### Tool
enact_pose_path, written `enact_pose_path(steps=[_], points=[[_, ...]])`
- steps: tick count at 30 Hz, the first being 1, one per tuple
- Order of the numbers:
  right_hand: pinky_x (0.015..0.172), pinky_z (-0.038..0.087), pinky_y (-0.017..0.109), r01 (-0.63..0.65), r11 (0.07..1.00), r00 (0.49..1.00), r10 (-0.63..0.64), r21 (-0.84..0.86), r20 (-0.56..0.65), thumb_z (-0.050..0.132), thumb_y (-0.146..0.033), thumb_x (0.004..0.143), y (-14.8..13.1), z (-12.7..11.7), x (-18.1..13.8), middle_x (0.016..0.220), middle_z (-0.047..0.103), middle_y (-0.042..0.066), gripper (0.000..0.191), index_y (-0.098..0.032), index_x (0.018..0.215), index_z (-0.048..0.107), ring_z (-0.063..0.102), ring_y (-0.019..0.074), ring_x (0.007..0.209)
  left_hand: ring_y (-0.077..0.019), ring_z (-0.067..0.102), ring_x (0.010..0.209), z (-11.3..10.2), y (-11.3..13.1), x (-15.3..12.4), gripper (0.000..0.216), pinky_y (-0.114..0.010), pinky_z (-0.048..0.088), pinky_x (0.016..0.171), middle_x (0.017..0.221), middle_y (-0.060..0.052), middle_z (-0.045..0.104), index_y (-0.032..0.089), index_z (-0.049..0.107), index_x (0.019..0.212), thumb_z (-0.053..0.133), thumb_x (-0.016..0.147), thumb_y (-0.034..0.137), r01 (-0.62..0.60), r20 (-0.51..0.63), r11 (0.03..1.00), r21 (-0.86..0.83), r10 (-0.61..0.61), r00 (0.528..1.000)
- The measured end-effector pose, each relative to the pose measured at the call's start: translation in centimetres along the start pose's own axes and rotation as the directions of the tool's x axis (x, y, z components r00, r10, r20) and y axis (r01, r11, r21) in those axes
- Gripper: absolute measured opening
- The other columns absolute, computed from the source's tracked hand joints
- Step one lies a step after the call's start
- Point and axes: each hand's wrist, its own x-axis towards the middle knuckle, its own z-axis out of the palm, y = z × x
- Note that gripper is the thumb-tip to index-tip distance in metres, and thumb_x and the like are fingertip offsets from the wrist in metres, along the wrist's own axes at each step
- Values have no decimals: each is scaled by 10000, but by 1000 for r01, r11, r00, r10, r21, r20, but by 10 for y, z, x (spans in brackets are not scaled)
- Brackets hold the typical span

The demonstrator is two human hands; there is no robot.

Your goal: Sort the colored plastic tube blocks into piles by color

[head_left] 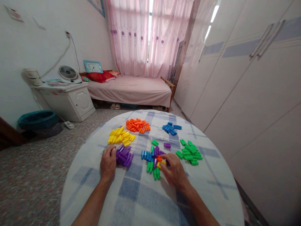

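Head view has your right hand (173, 170) at the near right edge of the mixed pile (152, 157), finger and thumb closed on a yellow piece (162, 163) that lies among orange, green and purple ones. Whether it has left the cloth yet cannot be told. Your left hand (108, 161) lies flat and empty, its fingers loose against the purple pile (124, 155) just left of the mixed pile.

Beyond the mixed pile and to its left sits the yellow pile (121, 136), with the orange pile (138, 125) straight beyond. The blue pile (171, 128) is beyond and to the right, the green pile (189, 153) just to the right. A stray purple piece (167, 145) lies alone, just beyond the mixed pile.

Judging from this, a clean pick matters most: pinch only the one piece, by its sides, and lift straight up so the neighbours touching it do not roll. The pieces look smooth and rounded, so a light sweep of the wrist could scatter them across the checked tablecloth (141, 197).

The yellow pile lies across from your right hand, so carry the piece high over the mixed pile rather than dragging through it. Your left hand could steady the purple pile's edge where it is
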Motion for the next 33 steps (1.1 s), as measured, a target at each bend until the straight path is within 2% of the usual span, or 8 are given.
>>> enact_pose_path(steps=[4, 8, 11, 16, 22, 28, 33], points=[[892, 373, 366, 77, 997, 994, -77, -1, 72, 587, -226, 795, -22, 5, -3, 979, 622, 38, 190, -231, 984, 605, 523, 211, 989, -231, 532, 1062, 0, 0, 0, 381, -387, 384, 1006, 1068, -81, 596, 184, 614, 977, 339, 862, 421, 3, 7, 1000, 2, -3, 1000], [971, 317, 413, 132, 990, 984, -125, -50, 127, 652, -251, 744, -35, 20, -8, 1070, 612, 33, 310, -248, 1046, 584, 472, 244, 1092, -236, 532, 1054, -1, 2, 1, 400, -392, 384, 1007, 1066, -99, 594, 160, 615, 972, 333, 862, 421, -11, 14, 1000, 1, 11, 1000], [1011, 274, 454, 129, 983, 988, -115, -134, 102, 663, -260, 726, -36, 35, -11, 1111, 602, 45, 356, -242, 1071, 574, 437, 266, 1146, -233, 534, 1051, -1, 2, 1, 389, -393, 386, 1004, 1064, -92, 596, 168, 614, 976, 340, 862, 418, -1, 11, 1000, -4, 1, 1000], [1021, 265, 467, 96, 973, 995, -94, -212, 21, 607, -201, 755, -33, 50, -12, 1127, 603, 57, 233, -226, 986, 582, 426, 257, 1178, -226, 535, 1049, 0, 2, 1, 374, -382, 383, 1006, 1060, -79, 601, 184, 620, 959, 345, 860, 418, -7, 10, 1000, -13, 7, 1000], [1020, 274, 465, 143, 976, 990, -142, -167, 18, 587, -185, 767, -33, 51, -14, 993, 623, 40, 159, -235, 917, 578, 483, 235, 1072, -230, 537, 1048, 0, -2, 2, 383, -386, 391, 997, 1067, -81, 601, 183, 625, 966, 343, 863, 421, -10, 14, 1000, 2, 10, 1000], [1063, 204, 500, 121, 974, 993, -117, -189, 29, 593, -229, 786, -36, 45, -17, 1115, 592, 59, 377, -248, 1158, 530, 427, 259, 1169, -228, 538, 1046, 1, -3, 2, 392, -387, 391, 997, 1069, -84, 601, 175, 623, 983, 339, 869, 420, -39, 20, 999, 10, 39, 999], [1043, 244, 474, 148, 977, 988, -139, -152, 73, 628, -256, 765, -38, 45, -18, 986, 607, 36, 301, -247, 1061, 573, 479, 238, 1067, -240, 537, 1046, -1, 2, 1, 400, -398, 392, 994, 1077, -95, 598, 163, 627, 978, 344, 859, 419, -10, 21, 1000, 16, 9, 1000]])
